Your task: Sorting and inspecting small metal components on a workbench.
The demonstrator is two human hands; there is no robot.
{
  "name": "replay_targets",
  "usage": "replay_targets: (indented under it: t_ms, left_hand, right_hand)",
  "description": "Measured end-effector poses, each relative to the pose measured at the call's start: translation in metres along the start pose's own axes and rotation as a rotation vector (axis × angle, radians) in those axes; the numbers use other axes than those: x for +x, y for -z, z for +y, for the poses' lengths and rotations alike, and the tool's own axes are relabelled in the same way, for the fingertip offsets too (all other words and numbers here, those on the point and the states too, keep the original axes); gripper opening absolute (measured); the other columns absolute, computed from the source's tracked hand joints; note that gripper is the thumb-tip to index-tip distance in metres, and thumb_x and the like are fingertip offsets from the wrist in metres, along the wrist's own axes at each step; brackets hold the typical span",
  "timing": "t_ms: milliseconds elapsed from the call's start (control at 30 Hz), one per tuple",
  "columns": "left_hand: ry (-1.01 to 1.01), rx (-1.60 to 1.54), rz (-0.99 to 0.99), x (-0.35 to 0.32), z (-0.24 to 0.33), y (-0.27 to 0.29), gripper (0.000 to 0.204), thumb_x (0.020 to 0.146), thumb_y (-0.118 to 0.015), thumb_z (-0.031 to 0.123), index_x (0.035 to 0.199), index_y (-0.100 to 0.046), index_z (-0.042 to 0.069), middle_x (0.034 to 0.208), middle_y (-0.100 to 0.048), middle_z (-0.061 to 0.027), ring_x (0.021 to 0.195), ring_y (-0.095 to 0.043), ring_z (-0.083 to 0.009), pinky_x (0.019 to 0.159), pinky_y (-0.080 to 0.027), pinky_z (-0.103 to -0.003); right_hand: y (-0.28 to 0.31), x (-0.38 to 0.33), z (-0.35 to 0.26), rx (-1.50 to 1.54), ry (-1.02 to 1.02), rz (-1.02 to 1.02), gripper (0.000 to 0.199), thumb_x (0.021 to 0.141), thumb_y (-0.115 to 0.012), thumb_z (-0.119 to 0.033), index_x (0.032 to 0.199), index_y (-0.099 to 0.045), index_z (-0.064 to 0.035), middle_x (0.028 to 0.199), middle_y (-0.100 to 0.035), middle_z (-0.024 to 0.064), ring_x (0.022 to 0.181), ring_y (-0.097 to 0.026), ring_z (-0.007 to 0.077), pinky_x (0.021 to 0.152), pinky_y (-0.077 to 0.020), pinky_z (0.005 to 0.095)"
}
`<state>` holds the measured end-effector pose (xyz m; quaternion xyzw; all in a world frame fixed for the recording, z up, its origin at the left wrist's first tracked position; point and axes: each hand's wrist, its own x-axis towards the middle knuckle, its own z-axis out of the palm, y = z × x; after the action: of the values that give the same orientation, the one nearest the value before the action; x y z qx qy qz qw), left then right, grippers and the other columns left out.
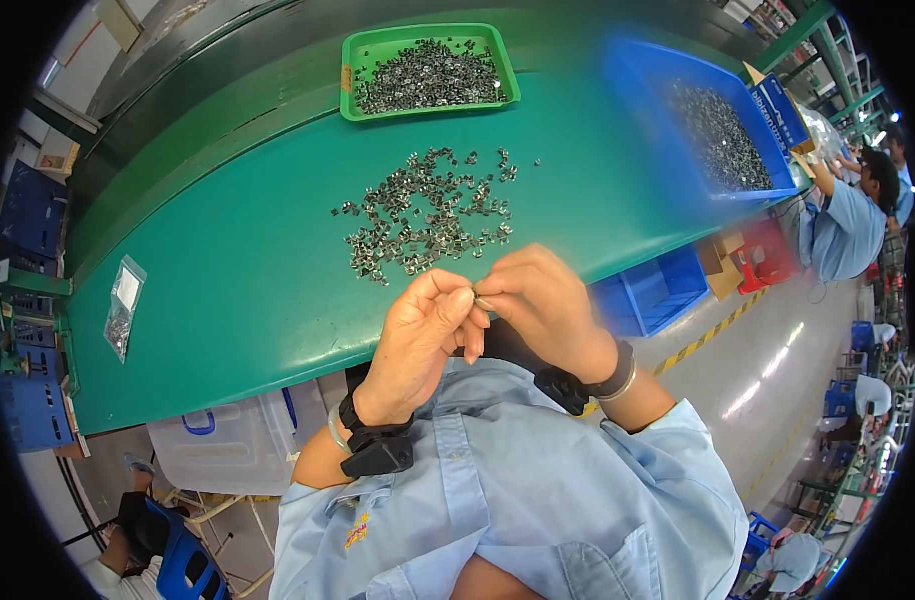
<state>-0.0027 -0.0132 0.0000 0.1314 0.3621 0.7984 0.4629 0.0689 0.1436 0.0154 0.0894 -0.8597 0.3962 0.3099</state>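
My left hand (428,330) and my right hand (540,305) meet fingertip to fingertip over the table's near edge. Between them is a small metal part (478,296), mostly covered by the fingers, so its exact shape is hidden. Both hands are closed in a pinch around it. Just beyond them, a loose pile of small shiny metal clips (428,212) spreads over the green table (248,260). A green tray (350,100) at the far side holds a heap of similar small parts (433,78).
At the right end stands a blue bin (648,110) of small metal parts, beside a blue box (783,115). A clear plastic bag (125,305) lies at left. Below the right edge are a blue crate (653,295) and a red stool (766,255). A co-worker (850,220) is farther right.
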Motion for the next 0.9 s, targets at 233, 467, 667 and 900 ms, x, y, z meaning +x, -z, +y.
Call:
replay_targets:
  t_ms: [233,467,667,900]
  left_hand:
    - [-0.055,-0.14,-0.07,0.0,-0.013,0.0,0.011,0.096,-0.049,0.017,0.095,-0.047,0.006,0.075,-0.057,-0.0067,0.056,-0.054,-0.0138,0.051,-0.045,-0.027]
    - [-0.029,-0.004,-0.004,-0.001,-0.01,-0.003,0.012,0.096,-0.048,0.018,0.093,-0.047,0.006,0.072,-0.056,-0.0057,0.055,-0.052,-0.0132,0.052,-0.044,-0.028]
    - [-0.021,0.029,0.046,-0.005,-0.006,-0.009,0.014,0.097,-0.046,0.02,0.093,-0.047,0.006,0.071,-0.056,-0.0057,0.054,-0.051,-0.0139,0.051,-0.043,-0.029]
    - [-0.006,-0.283,-0.167,-0.003,-0.013,-0.004,0.016,0.095,-0.051,0.022,0.093,-0.05,0.006,0.074,-0.059,-0.0081,0.057,-0.053,-0.0154,0.053,-0.044,-0.029]
  right_hand:
    - [-0.004,-0.01,-0.003,0.076,-0.03,0.017,0.02,0.073,-0.069,0.0,0.091,-0.061,-0.005,0.085,-0.06,0.0067,0.076,-0.058,0.0225,0.063,-0.0466,0.0308]
    - [-0.003,-0.013,0.0,0.076,-0.042,0.003,0.021,0.073,-0.069,0.001,0.091,-0.06,-0.0044,0.085,-0.06,0.0077,0.076,-0.058,0.0221,0.064,-0.0466,0.0303]
    - [0.0,-0.013,-0.001,0.094,-0.042,-0.004,0.019,0.075,-0.068,0.001,0.091,-0.06,-0.0047,0.085,-0.06,0.0076,0.077,-0.058,0.0213,0.064,-0.0466,0.0302]
    - [-0.003,-0.017,-0.003,0.243,-0.072,0.025,0.018,0.077,-0.067,0.0,0.092,-0.059,-0.0061,0.084,-0.061,0.0067,0.076,-0.058,0.0203,0.064,-0.0465,0.0298]
